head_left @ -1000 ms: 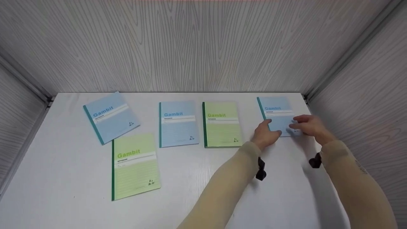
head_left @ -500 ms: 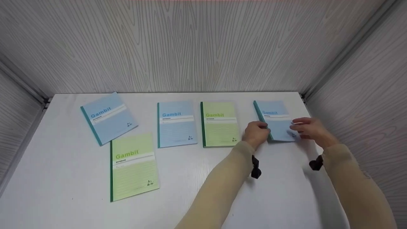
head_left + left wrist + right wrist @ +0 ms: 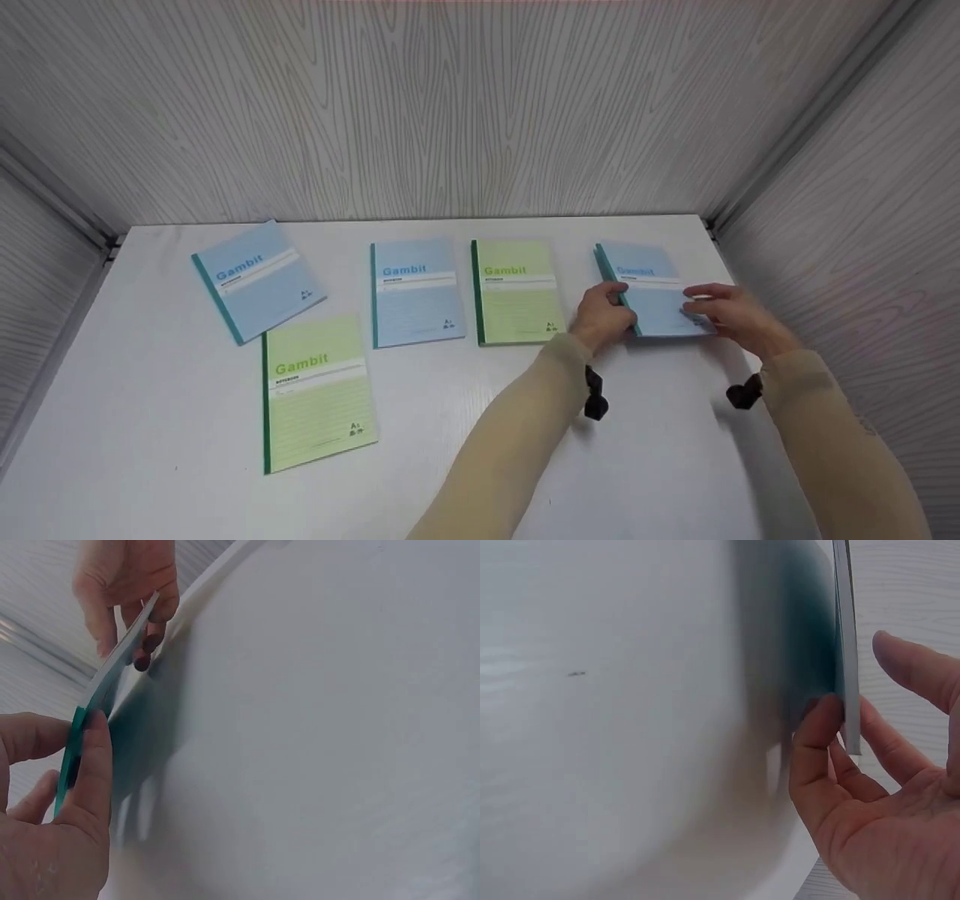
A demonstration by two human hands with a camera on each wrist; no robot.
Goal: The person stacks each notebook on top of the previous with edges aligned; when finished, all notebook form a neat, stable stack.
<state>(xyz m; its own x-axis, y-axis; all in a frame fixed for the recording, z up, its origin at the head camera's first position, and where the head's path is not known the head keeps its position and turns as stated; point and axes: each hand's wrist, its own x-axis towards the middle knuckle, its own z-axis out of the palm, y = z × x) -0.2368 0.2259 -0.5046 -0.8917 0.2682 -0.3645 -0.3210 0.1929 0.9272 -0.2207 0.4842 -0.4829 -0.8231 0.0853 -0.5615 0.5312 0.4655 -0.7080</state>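
A light-blue "Gambit" notebook with a teal spine is at the right rear of the white table. My left hand pinches the spine edge between thumb and fingers. At the opposite edge, my right hand has fingers on both faces, as the right wrist view shows; its thumb stands apart from the cover. In the left wrist view the notebook's teal spine and its pages appear edge-on, raised off the table, with a shadow below. The underside is mostly hidden in the head view.
Left of my hands lie a green notebook and a blue notebook, side by side. Farther left, a tilted blue notebook touches or overlaps the corner of another green notebook. Panelled walls surround the table.
My left hand has moved from the notebook's lower left corner to grip its spine. The notebook has shifted slightly toward me and left and has lifted. My right hand stays at its right edge.
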